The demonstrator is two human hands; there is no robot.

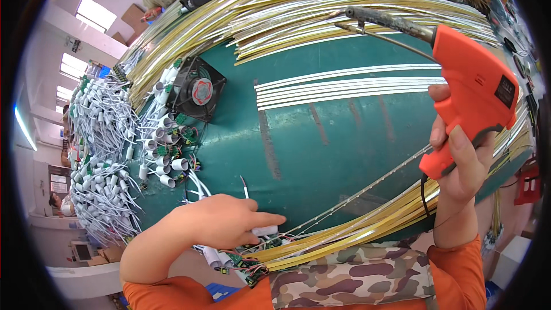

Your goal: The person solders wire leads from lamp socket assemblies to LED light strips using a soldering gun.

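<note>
Head view: green bench top (321, 138), worn and tape-marked, under bright workshop windows; co-worker at far end. Left hand (221, 221) curled, forefinger pressing small white plug (265, 230) onto near end of thin light strip (367, 186). Strip's long axis runs from plug up and right toward right hand (462, 161). Right hand wrapped tight round orange plastic soldering gun (476, 97), raised, dark metal tip pointing left, well apart from plug. Left hand nearer. Flat white strips (344, 89), glossy yellow strips (275, 6), black fan (197, 89), heap of white wired plugs (106, 155).
</note>
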